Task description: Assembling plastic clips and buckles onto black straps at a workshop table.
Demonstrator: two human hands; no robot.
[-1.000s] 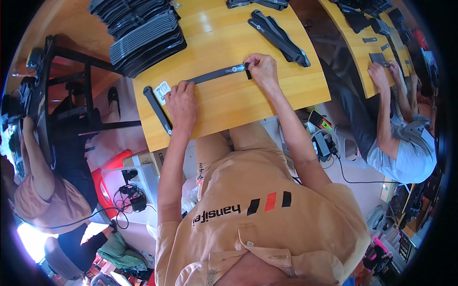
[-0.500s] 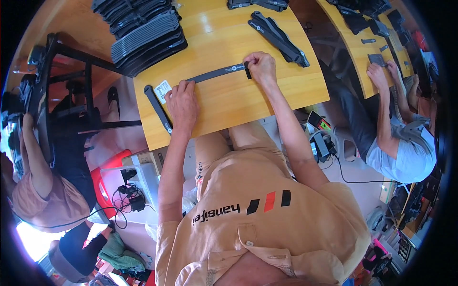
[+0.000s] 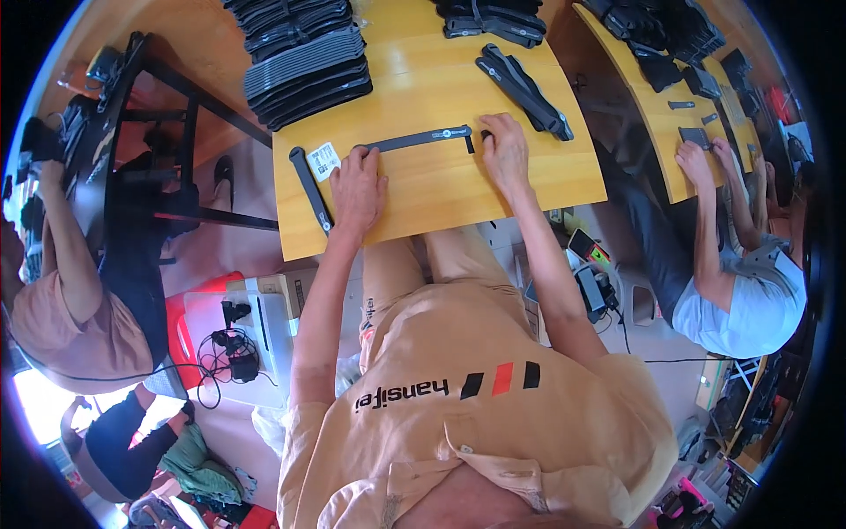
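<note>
Yellow wood forms the table (image 3: 423, 198), the work surface between the two hands. Tan shirt (image 3: 414, 353), near side: carries dark lettering, upside down in this view, beside three slanted bars coloured black, red and black. Black stack (image 3: 308, 79), far left of the table: consists of flat strips layered closely. Strap bundle (image 3: 524, 93), far right: lies at a slant, its near end farther right. Second bundle (image 3: 489, 22), beyond it at the far side: dark, with a band around it.

Left hand (image 3: 357, 189): fingers lie close together, fingertips at the left end of the central strap (image 3: 414, 139); whether they pinch or only press cannot be told. Right hand (image 3: 505, 157): just right of the strap, apart from it, with thumb and forefinger pinching a small dark piece.

Central strap: dark grey, flat on the table between the hands. Long axis runs left to right, the right end slightly farther away. Pale lettering and a round emblem mark the right end. Side strap (image 3: 310, 189), left of the left hand: long axis runs near to far, emblem at the near end.

White label (image 3: 324, 160), between side strap and left hand: bears dark print and a square code, too small to read.

Dark tab (image 3: 470, 145): at the central strap's right end, pointing toward the near side.
</note>
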